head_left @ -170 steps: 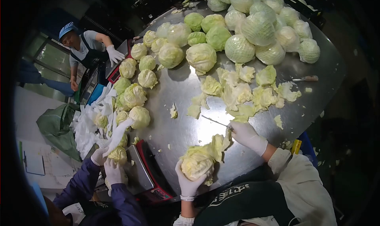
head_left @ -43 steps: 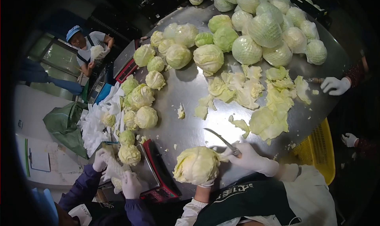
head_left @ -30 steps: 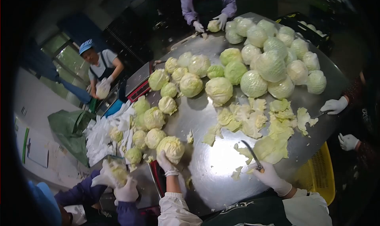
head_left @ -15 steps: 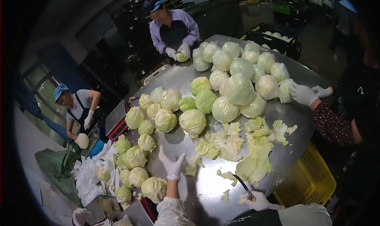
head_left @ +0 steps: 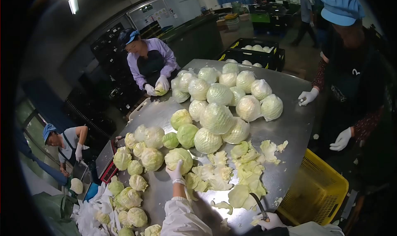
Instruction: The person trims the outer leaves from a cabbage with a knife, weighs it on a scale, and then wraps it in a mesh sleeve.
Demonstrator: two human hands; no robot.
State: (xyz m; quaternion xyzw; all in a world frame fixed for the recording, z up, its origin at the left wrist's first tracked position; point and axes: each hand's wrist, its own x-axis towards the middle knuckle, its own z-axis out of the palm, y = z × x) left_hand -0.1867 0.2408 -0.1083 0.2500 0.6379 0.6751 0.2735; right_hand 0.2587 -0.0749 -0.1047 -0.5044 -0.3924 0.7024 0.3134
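Observation:
My gloved left hand [head_left: 175, 173] is against the near side of a pale green cabbage [head_left: 179, 158], with its fingers spread around the lower part. In my gloved right hand [head_left: 271, 222], closed at the table's near edge, is a knife with a dark curved blade [head_left: 258, 203]. Loose cabbage leaves [head_left: 244, 190] lie between my two hands, some close to the blade. To the left of my left arm are several bare cabbages [head_left: 129, 198]. Beyond the held cabbage sits a pile of cabbages in net wrapping [head_left: 219, 118].
A yellow crate [head_left: 326, 186] stands below the table's right edge. Co-workers stand at the far side [head_left: 151, 60], left [head_left: 68, 143] and right [head_left: 351, 83]. White wrapping material [head_left: 97, 209] lies at lower left, near a red-edged scale [head_left: 108, 170]. Black crates [head_left: 252, 50] hold wrapped cabbages behind.
My left hand has reached forward from open air onto a cabbage. My right hand still holds the knife. The right co-worker's hand has left the wrapped cabbage. The view has tilted up.

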